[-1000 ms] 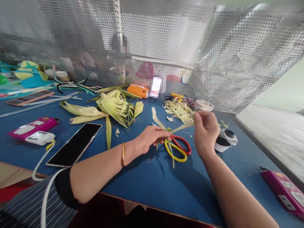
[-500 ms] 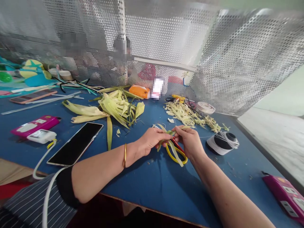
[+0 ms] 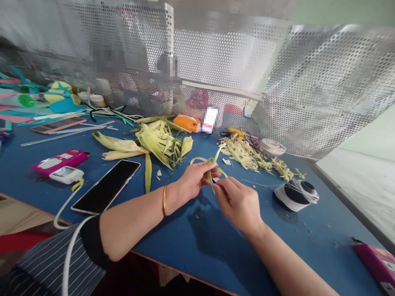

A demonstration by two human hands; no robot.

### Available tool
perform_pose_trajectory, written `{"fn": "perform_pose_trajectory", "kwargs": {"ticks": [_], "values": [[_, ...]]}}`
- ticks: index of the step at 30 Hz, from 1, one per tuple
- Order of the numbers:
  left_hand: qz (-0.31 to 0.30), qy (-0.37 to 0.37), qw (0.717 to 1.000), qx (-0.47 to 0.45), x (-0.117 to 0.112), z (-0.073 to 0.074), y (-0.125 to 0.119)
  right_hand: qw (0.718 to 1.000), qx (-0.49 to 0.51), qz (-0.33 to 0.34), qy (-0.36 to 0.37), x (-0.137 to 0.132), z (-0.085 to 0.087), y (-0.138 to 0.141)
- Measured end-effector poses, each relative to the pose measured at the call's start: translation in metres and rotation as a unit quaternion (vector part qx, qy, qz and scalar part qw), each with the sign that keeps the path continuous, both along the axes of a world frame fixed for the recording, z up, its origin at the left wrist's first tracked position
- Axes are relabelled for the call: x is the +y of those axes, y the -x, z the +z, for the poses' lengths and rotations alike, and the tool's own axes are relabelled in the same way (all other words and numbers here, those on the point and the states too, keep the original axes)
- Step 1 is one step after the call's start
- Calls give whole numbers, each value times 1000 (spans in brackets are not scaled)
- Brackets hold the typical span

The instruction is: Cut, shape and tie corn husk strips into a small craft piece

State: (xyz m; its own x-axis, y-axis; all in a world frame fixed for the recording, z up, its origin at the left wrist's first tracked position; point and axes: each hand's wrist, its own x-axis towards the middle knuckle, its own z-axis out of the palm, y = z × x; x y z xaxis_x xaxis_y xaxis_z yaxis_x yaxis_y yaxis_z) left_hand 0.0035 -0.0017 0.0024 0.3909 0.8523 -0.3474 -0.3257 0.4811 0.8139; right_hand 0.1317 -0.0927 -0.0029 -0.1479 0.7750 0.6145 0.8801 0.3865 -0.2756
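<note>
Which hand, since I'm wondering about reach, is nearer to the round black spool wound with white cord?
Right. The right hand is to the left of the spool, apart from it; the left hand is farther left, beyond the right hand.

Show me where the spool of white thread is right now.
In the head view, the spool of white thread sits on the right of the blue table, right of the right hand and just nearer the camera than the pale shreds.
</note>
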Motion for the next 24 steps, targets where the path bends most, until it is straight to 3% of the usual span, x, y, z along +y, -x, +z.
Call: {"fn": "perform_pose_trajectory", "kwargs": {"ticks": [4,8,12,17,24], "values": [[-7,11,999,-31,-2,-2,-1,989,66,-48,120,11,-15,8],[-44,5,998,-43,-2,-3,-1,972,174,-23,157,17,-19,6],[-100,-50,993,-41,1,1,2,962,206,-17,180,16,-16,5],[-82,-103,991,7,3,7,5,941,250,2,230,13,-13,9],[-74,-118,990,17,5,5,5,914,279,65,286,8,-7,13]]}}
